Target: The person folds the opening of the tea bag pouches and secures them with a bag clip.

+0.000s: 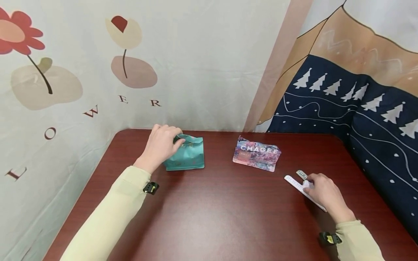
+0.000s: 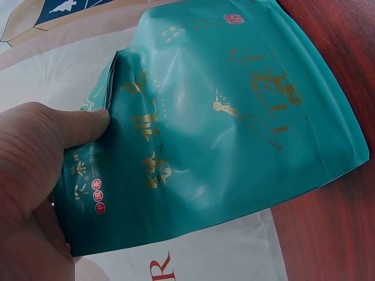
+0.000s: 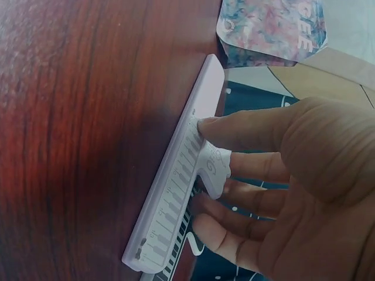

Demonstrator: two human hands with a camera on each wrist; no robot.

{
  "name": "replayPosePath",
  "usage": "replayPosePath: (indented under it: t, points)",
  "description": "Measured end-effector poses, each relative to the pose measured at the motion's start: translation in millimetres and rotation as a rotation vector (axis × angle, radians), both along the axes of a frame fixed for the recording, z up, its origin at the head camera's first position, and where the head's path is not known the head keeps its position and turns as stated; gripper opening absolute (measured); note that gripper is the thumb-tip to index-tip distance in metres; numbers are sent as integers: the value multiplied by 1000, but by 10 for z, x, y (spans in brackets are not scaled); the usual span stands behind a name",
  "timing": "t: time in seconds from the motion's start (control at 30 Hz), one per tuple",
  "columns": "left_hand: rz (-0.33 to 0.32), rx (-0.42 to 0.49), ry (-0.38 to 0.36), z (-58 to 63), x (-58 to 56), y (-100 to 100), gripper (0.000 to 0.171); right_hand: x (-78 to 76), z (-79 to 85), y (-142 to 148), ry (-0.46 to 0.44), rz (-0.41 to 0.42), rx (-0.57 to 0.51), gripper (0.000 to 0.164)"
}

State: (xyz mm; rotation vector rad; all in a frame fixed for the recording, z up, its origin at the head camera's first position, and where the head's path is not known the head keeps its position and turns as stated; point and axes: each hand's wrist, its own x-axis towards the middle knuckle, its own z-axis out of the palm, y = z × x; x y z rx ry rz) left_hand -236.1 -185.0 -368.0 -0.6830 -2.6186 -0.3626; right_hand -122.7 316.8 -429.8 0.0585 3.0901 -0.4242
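Left hand pinches a green pouch near its top; right hand, thumb and fingers curled, grips a white clip. Neither it nor the pink pouch, between the hands on the table, shows a clip attached.

left arm outstretched, left hand pinching, right hand low, fingers bent

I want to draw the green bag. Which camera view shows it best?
The left wrist view: the green bag fills much of the picture, its gold markings large. The head view shows it smaller, partly covered by the left hand. The right wrist view doesn't show it.
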Motion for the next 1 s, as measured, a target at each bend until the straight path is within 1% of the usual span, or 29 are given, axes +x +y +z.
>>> replayPosePath:
  t: [0.1,0.23,0.47,0.7,1.0]
  points:
    - [-3,2,-5,1,-3,6,17,-3,14,3,-18,-15,7,41]
    - [0,6,-10,-2,-3,4,17,-18,26,-1,-22,-15,10,37]
    - [0,1,-5,-13,-15,-8,18,-19,44,-26,-7,21,15,25]
    - [-11,13,-13,-7,-18,-10,18,-15,80,-51,4,64,6,18]
    - [-19,26,-64,25,-26,-26,20,18,145,-144,-38,44,-26,9]
